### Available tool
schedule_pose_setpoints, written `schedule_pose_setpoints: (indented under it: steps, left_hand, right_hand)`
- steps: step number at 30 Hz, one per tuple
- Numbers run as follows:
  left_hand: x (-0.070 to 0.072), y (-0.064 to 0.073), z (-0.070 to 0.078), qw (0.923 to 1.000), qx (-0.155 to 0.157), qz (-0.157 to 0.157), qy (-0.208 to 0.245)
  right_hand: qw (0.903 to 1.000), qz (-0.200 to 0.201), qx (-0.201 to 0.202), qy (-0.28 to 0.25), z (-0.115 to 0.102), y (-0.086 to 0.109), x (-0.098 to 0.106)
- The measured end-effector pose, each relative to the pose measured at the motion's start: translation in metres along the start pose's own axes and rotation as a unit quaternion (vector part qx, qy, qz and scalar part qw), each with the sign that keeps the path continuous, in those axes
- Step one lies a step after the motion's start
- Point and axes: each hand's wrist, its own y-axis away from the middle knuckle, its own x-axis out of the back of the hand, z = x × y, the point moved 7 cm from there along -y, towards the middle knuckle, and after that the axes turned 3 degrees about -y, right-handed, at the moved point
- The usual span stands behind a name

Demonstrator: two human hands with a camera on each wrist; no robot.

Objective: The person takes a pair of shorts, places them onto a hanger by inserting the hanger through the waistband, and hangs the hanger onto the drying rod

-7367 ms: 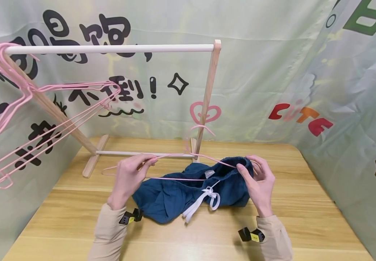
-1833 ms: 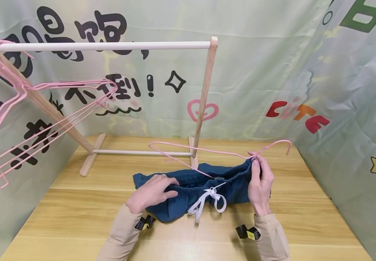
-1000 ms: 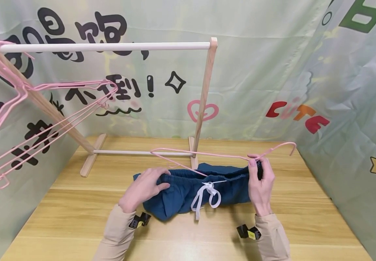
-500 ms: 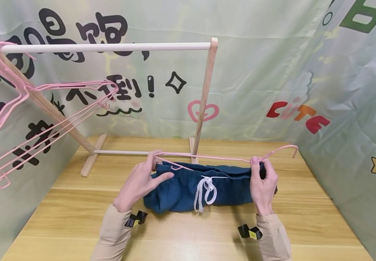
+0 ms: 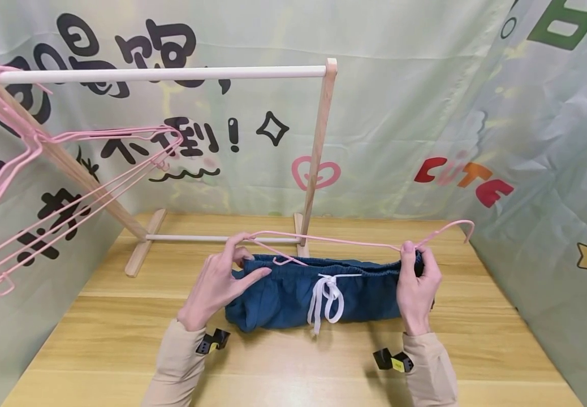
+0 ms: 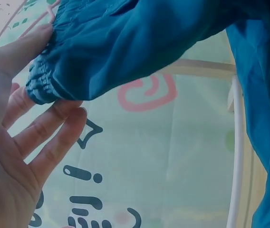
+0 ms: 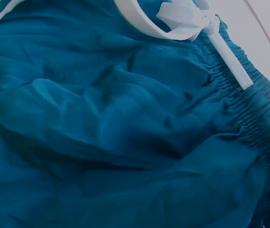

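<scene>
Dark blue drawstring pants (image 5: 278, 299) with a white bow (image 5: 328, 285) lie bunched over the table, their elastic waistband towards the top. A pink wire hanger (image 5: 334, 242) runs along the waist opening, its lower bar dipping inside and its hook (image 5: 458, 223) pointing right. With thumb and fingers, my right hand (image 5: 418, 285) pinches the hanger's neck together with the right end of the waistband. My left hand (image 5: 217, 282) holds the left end: thumb at the front, fingers (image 6: 61, 126) behind the gathered edge, index finger at the hanger's corner. The right wrist view shows mostly cloth.
A clothes rack with a white top bar (image 5: 171, 74) and wooden posts (image 5: 319, 147) stands behind on the left. Several pink hangers (image 5: 34, 138) hang at its left end, reaching towards the front. Printed cloth (image 5: 400, 102) walls the wooden table (image 5: 487, 339) at the back and sides.
Earlier the hanger stood higher, hook up at the middle; it now lies sideways with its hook right. My left hand has moved to the waistband's left end, and the waistband is pulled straighter.
</scene>
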Motion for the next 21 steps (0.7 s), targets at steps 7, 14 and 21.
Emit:
schedule_pose_setpoints:
  steps: [7, 14, 21]
  left_hand:
    - [0.003, 0.002, 0.001, 0.9995, -0.027, 0.007, -0.012]
    - [0.009, 0.003, 0.002, 0.9975, -0.048, 0.039, -0.035]
    - [0.013, 0.003, 0.003, 0.9957, -0.053, 0.064, -0.041]
  right_hand:
    - [1.0000, 0.007, -0.002, -0.004, -0.002, 0.000, 0.000]
    - [1.0000, 0.004, -0.003, 0.000, 0.003, 0.001, -0.001]
    - [1.0000, 0.001, -0.002, 0.003, 0.002, 0.002, -0.001]
